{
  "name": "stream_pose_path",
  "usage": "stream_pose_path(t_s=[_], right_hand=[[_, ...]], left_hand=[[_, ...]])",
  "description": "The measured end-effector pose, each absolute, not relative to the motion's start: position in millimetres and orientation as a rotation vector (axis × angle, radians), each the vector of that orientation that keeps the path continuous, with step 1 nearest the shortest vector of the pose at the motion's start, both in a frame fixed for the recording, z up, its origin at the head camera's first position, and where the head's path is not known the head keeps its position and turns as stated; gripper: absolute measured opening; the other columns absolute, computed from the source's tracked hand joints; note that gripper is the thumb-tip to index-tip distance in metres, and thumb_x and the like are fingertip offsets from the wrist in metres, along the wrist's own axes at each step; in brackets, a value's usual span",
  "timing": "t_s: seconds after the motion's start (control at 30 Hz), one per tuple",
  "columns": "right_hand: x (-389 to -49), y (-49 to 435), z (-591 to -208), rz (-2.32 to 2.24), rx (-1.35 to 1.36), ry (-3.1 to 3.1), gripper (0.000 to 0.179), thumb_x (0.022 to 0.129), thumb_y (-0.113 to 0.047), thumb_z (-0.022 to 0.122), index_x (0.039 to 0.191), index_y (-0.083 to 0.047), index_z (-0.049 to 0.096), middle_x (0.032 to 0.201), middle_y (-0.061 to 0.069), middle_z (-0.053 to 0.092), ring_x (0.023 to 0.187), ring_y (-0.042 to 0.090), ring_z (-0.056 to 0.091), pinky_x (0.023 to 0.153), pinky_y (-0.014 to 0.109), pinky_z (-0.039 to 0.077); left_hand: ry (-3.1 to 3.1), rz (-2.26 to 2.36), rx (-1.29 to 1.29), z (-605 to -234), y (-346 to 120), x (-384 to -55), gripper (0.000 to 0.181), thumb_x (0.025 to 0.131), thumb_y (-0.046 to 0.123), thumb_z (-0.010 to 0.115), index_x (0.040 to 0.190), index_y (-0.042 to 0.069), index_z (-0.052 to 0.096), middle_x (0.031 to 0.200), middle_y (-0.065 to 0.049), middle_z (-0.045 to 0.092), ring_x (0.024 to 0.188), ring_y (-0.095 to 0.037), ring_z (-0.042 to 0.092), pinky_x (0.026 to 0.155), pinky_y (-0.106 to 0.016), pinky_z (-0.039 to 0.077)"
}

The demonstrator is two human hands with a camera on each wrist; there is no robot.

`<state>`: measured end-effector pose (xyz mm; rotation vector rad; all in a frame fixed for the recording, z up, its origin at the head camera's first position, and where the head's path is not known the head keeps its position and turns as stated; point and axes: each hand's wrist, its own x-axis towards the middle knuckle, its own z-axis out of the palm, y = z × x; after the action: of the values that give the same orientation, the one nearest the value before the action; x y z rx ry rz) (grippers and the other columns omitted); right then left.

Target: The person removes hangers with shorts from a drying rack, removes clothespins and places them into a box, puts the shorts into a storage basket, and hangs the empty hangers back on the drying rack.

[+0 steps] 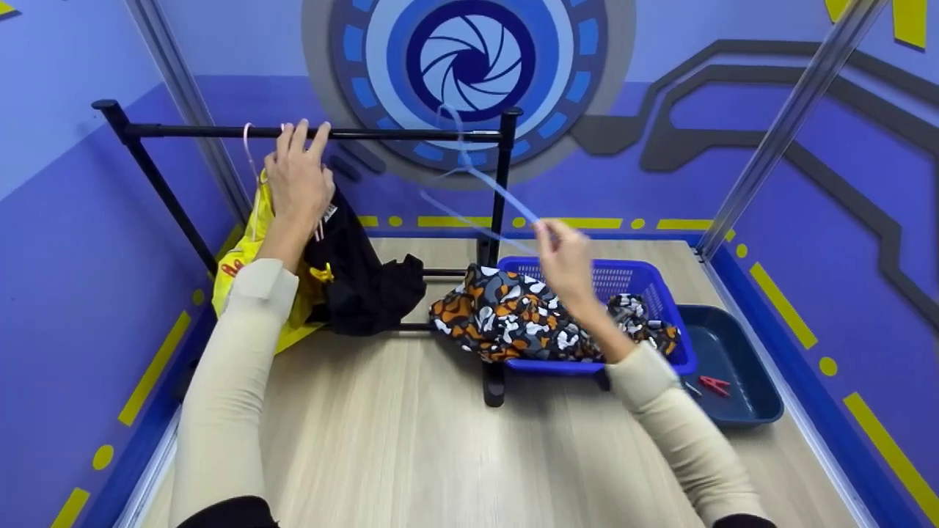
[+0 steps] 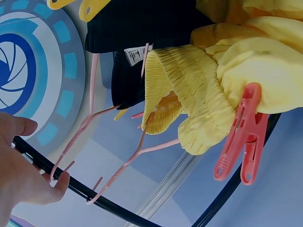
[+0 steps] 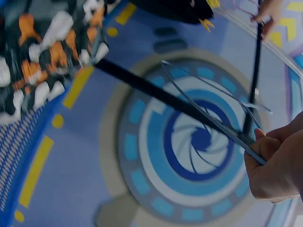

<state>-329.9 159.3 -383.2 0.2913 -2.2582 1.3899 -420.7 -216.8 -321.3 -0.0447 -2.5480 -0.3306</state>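
Note:
My left hand [image 1: 299, 176] lies at the black rail [image 1: 396, 135] of the clothes rack, its fingers extended over the bar beside a pink hanger [image 2: 78, 135]. On that hanger is a black garment [image 1: 363, 268]. A second pink hanger [image 2: 125, 165] carries a yellow garment [image 1: 253, 242], with a red clothespin [image 2: 246, 132] clipped on it in the left wrist view. My right hand [image 1: 568, 264] pinches a light blue hanger [image 1: 502, 196] by one arm, hook end up, near the rail's right end. No garment hangs from this one.
A blue basket [image 1: 686, 352] at the right holds a camouflage-patterned garment [image 1: 528, 312], which spills over its left side. Beyond it sits a dark tray [image 1: 766, 407] with a red clothespin [image 1: 714, 385]. The rack's right post [image 1: 502, 191] stands between the hanging clothes and the basket.

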Motion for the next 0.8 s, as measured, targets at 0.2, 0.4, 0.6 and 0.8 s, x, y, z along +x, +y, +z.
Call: stream_pose_path(t_s=[0.2, 0.4, 0.6, 0.8], right_hand=[[-339.9, 122.7, -424.1, 1.337, 0.315, -2.28, 0.022, 0.105, -0.007, 0.052, 0.108, 0.007, 0.069, 0.067, 0.01, 0.058, 0.051, 0.008, 0.038, 0.043, 0.016, 0.028], [-346.7, 101.2, -447.0, 1.414, 0.38, -2.316, 0.021, 0.105, -0.006, 0.049, 0.111, 0.006, 0.065, 0.08, 0.014, 0.064, 0.062, 0.01, 0.046, 0.054, 0.018, 0.037], [-354.8, 88.5, -452.1, 1.524, 0.459, -2.434, 0.023, 0.105, -0.007, 0.052, 0.113, 0.002, 0.072, 0.076, 0.01, 0.062, 0.06, 0.007, 0.046, 0.052, 0.017, 0.037], [-354.5, 77.7, -452.4, 1.508, 0.515, -2.508, 0.023, 0.103, -0.009, 0.058, 0.113, 0.002, 0.075, 0.078, 0.012, 0.068, 0.06, 0.006, 0.052, 0.053, 0.016, 0.042]], left_hand=[[-2.556, -0.322, -0.04, -321.3, -215.9, -419.3, 0.06, 0.1, 0.008, 0.052, 0.158, 0.021, 0.04, 0.165, -0.014, 0.035, 0.154, -0.035, 0.028, 0.105, -0.066, 0.042], [-2.574, -0.301, -0.041, -320.5, -215.0, -420.2, 0.062, 0.1, 0.008, 0.052, 0.159, 0.021, 0.038, 0.166, -0.013, 0.033, 0.154, -0.034, 0.027, 0.1, -0.065, 0.045], [-2.571, -0.298, -0.049, -320.6, -214.2, -421.7, 0.064, 0.099, 0.008, 0.053, 0.159, 0.022, 0.036, 0.166, -0.013, 0.033, 0.155, -0.034, 0.026, 0.098, -0.065, 0.046], [-2.56, -0.287, -0.056, -320.5, -216.6, -420.5, 0.064, 0.097, 0.006, 0.053, 0.158, 0.021, 0.04, 0.164, -0.014, 0.036, 0.154, -0.034, 0.029, 0.092, -0.064, 0.049]])
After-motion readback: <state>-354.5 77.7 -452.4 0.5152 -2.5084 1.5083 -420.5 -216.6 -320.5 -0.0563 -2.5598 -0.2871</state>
